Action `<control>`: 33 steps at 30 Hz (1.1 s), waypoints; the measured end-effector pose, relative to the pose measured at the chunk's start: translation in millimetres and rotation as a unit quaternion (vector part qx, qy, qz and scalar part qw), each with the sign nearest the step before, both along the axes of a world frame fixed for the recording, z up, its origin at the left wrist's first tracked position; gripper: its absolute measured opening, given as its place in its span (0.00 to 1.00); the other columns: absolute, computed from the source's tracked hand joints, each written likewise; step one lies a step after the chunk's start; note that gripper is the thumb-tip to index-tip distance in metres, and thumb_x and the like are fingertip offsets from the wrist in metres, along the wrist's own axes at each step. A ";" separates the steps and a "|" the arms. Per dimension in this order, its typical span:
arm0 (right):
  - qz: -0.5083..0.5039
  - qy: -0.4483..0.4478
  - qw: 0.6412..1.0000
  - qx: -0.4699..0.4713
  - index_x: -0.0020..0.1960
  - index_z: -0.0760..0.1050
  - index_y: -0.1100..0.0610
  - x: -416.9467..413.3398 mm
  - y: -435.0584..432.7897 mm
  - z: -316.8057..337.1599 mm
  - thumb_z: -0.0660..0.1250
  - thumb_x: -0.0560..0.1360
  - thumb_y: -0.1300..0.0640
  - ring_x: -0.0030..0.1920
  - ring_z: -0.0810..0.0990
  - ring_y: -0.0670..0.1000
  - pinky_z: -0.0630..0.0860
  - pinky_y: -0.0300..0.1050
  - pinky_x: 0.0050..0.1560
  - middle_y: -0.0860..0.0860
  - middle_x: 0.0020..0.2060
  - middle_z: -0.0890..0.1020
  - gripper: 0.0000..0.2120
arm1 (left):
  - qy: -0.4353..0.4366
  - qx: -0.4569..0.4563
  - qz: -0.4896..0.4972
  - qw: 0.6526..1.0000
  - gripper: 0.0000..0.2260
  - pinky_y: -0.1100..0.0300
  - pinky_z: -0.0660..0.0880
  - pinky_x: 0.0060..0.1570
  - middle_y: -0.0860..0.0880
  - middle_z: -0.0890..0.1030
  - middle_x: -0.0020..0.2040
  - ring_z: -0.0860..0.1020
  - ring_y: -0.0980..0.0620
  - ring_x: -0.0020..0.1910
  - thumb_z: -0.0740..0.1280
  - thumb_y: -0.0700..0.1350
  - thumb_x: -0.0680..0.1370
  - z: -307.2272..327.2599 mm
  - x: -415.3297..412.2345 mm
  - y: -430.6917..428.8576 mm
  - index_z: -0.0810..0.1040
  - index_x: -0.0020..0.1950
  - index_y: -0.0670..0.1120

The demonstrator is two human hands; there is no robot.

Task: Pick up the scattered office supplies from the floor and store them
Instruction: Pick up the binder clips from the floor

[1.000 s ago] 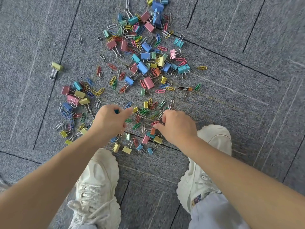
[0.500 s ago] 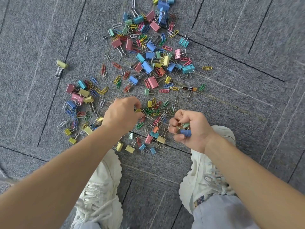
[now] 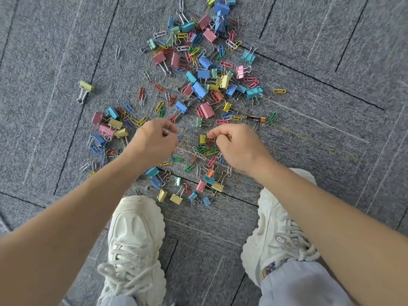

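Several coloured binder clips and paper clips lie scattered over the grey carpet. My left hand hovers low over the near part of the pile, fingers curled and pinched together, with a blue paper clip showing at its fingertips. My right hand is palm down with its fingers closed around gathered clips. Its fingertips touch the floor beside a small yellow binder clip and a tangle of green paper clips. What sits inside either palm is hidden.
An AA battery lies just beyond my right hand. One yellow binder clip sits apart at the far left. My two white sneakers stand at the pile's near edge, with several small binder clips between them.
My right hand, which was lifted and turned palm-up holding a blue binder clip, has turned over and dropped back onto the pile. My left hand stayed low and shifted slightly forward.
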State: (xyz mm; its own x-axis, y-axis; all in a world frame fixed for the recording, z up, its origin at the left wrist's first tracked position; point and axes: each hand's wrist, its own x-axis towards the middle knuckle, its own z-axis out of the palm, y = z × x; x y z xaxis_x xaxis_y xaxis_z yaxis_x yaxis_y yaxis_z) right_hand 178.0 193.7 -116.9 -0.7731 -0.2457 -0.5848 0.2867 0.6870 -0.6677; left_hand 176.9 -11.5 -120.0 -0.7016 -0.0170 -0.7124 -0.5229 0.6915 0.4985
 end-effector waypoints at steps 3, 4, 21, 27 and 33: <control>0.108 0.080 0.986 0.103 0.58 0.82 0.51 -9.1 -14.3 -6.8 0.64 0.80 0.54 0.30 0.79 0.45 0.76 0.40 0.30 0.47 0.43 0.84 0.11 | -0.019 0.017 0.035 0.999 0.09 0.61 0.69 0.26 0.50 0.82 0.40 0.70 0.56 0.25 0.60 0.40 0.80 -2.3 -3.0 1.0 0.79 0.47 0.50; 0.129 0.094 0.977 0.139 0.57 0.82 0.50 -11.2 -17.4 -9.3 0.65 0.80 0.52 0.36 0.81 0.50 0.78 0.43 0.35 0.49 0.45 0.85 0.10 | -0.026 0.025 0.050 0.998 0.09 0.59 0.70 0.28 0.48 0.81 0.38 0.70 0.52 0.27 0.61 0.41 0.80 -2.4 -4.2 1.8 0.80 0.46 0.48; -0.283 -0.225 0.897 -0.256 0.31 0.67 0.55 -6.2 11.8 2.1 0.61 0.63 0.62 0.31 0.73 0.49 0.63 0.39 0.25 0.50 0.28 0.73 0.05 | -0.008 0.026 0.024 0.999 0.18 0.49 0.78 0.39 0.46 0.74 0.33 0.72 0.49 0.31 0.59 0.56 0.82 -7.9 -15.2 19.7 0.73 0.41 0.43; -0.429 -0.280 0.752 -0.415 0.37 0.66 0.53 7.8 39.6 10.5 0.54 0.66 0.66 0.32 0.72 0.50 0.61 0.36 0.26 0.50 0.29 0.70 0.09 | 0.015 0.073 0.061 0.995 0.11 0.62 0.70 0.23 0.48 0.84 0.40 0.68 0.60 0.21 0.67 0.50 0.80 -9.2 -13.6 33.4 0.69 0.42 0.47; -0.433 -0.258 0.772 -0.387 0.40 0.66 0.53 5.6 49.0 9.4 0.53 0.71 0.66 0.31 0.71 0.50 0.61 0.38 0.26 0.51 0.29 0.69 0.10 | 0.117 -0.053 -0.042 0.991 0.09 0.56 0.72 0.29 0.45 0.79 0.41 0.75 0.49 0.31 0.57 0.43 0.81 -8.9 -18.5 43.9 0.71 0.60 0.45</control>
